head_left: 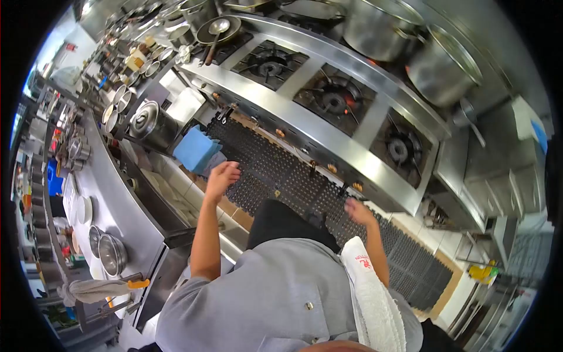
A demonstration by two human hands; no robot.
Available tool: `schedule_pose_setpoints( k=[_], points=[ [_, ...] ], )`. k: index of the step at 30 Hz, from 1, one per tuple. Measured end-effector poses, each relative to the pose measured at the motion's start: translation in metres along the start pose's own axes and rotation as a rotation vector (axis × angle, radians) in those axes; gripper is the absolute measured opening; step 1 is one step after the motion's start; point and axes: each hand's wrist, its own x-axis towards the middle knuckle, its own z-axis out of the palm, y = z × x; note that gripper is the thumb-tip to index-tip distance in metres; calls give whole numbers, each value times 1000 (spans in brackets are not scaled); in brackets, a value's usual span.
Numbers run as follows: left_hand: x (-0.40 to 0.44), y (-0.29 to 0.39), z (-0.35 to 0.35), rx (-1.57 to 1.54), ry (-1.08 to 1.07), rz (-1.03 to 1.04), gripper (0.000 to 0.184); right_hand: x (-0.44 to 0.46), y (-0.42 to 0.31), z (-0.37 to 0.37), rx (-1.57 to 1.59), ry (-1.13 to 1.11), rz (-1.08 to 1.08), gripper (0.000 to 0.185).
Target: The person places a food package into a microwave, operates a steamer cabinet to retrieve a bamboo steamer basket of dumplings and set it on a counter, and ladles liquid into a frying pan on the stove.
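My left hand [223,179] hangs in front of my body at centre left, its fingers curled together and nothing visible in them. It appears just beside a blue cloth-like bundle [196,149], and whether they touch is unclear. On the other side, my right hand [359,211] hangs over the black floor mat [267,161], near the front of the stove [281,114]. Motion blurs its fingers, so their shape and anything held cannot be made out. A white towel [372,293] lies over my right shoulder.
Two large pots [381,29] [443,67] stand at the stove's back right. A pan with a ladle [219,26] sits at its left end. A lidded pot [151,123] is at upper left. Metal bowls [111,255] stand on the left steel counter [126,199].
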Motion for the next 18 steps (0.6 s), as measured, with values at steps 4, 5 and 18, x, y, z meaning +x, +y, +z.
schedule_pose_setpoints(
  k=[4,5,18],
  points=[
    [77,-2,-68,-195,184,-63,30,190,-168,-57,-197,31,-417,39],
    [98,-3,-82,-242,229,-87,31,225,-229,-59,-240,-11,-411,38],
    [440,105,-227,-208,325,-39,31,652,-607,145,841,-269,142,36]
  ],
)
